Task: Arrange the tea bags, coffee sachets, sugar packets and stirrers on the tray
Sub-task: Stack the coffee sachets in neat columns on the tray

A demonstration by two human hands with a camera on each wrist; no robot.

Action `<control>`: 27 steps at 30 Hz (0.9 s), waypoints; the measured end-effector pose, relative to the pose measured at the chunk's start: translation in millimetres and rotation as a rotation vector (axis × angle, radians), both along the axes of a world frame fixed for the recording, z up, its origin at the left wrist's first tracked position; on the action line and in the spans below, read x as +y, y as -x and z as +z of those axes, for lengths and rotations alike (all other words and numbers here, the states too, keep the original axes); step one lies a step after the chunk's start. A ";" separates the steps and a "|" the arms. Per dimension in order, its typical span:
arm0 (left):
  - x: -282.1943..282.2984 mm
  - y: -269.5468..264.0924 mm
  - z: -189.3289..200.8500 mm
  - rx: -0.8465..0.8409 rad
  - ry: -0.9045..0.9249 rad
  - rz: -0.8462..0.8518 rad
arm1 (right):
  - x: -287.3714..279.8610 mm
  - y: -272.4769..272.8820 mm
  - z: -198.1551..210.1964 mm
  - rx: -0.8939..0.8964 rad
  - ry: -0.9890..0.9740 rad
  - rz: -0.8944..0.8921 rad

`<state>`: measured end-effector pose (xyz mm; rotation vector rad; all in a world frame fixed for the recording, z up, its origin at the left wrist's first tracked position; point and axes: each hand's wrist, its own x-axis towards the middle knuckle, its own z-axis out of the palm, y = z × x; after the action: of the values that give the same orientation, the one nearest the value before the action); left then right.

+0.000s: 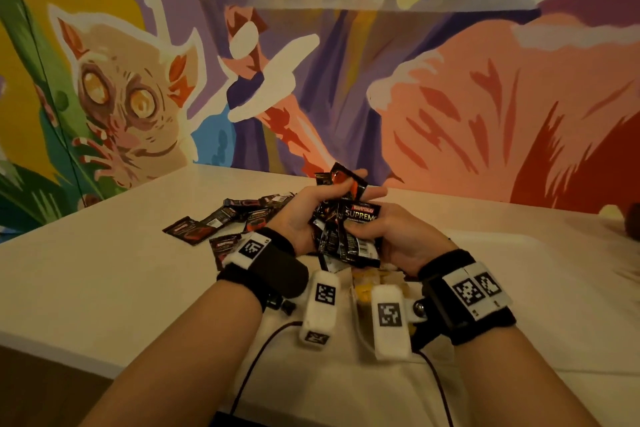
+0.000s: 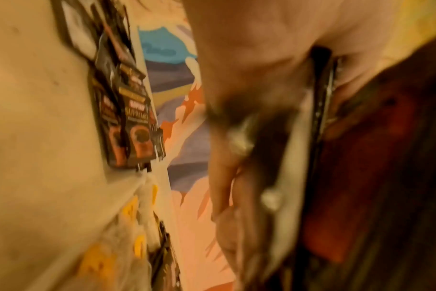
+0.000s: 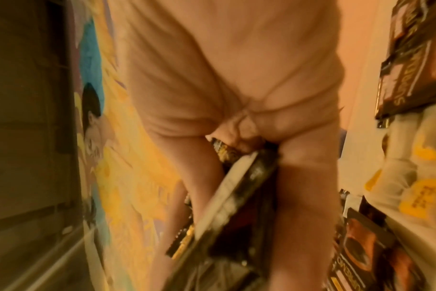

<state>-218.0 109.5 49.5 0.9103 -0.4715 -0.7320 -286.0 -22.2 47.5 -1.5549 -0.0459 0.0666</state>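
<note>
Painted mural wall (image 1: 450, 87), many-coloured, backs a pale surface (image 1: 104, 281) carrying the stock. Left hand (image 1: 304, 215): raised above the surface, fingers curled round the far side of a bundle of coffee sachets (image 1: 346, 229). Right hand (image 1: 394, 236): fingers and thumb gripping the near side of the same bundle, a sachet lettered SUPREMO facing up. Bundle: dark foil packs, uneven, several edges sticking out at angles; held clear of the surface between both hands. Loose coffee sachets (image 1: 221, 218): a scatter of the same dark packs lying flat on the surface, left of the hands and near them. Yellow-and-white packets (image 1: 367, 282): beneath the wrists, partly hidden; the wrist views show them beside more dark sachets (image 3: 361, 252); whether tea or sugar cannot be told. Tray (image 1: 519, 253): a pale raised rim at right appears to be it, blurred, contents not legible. Stirrers: none identifiable. Step in hand, as judged: gathering and squaring the coffee sachets into one stack. Progress, as judged: early, most sachets not yet gathered. Next move calls for: aligning the protruding edges, a firm two-sided grip so the slick foil does not fan out, then carrying the stack right to the tray and setting it down flat in one group.
</note>
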 end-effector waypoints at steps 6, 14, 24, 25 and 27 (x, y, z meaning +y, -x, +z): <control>-15.7 -6.5 -8.8 0.181 0.392 0.196 | -23.2 8.6 2.4 0.029 -0.145 -0.098; -0.5 1.2 -18.0 -0.012 0.071 0.472 | -24.1 9.0 4.7 -0.056 -0.364 -0.206; -7.5 6.9 -20.2 0.041 -0.002 0.309 | -22.3 10.7 2.9 -0.042 -0.562 -0.254; -7.2 7.5 -21.0 0.042 -0.010 0.292 | -22.0 10.5 2.8 -0.037 -0.574 -0.256; -3.7 6.3 -22.6 0.035 0.005 0.263 | -22.0 10.2 1.9 -0.033 -0.612 -0.258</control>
<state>-224.4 105.8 26.9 0.9322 -0.3150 -0.5061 -296.2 -44.2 49.4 -0.9399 0.1015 -0.1649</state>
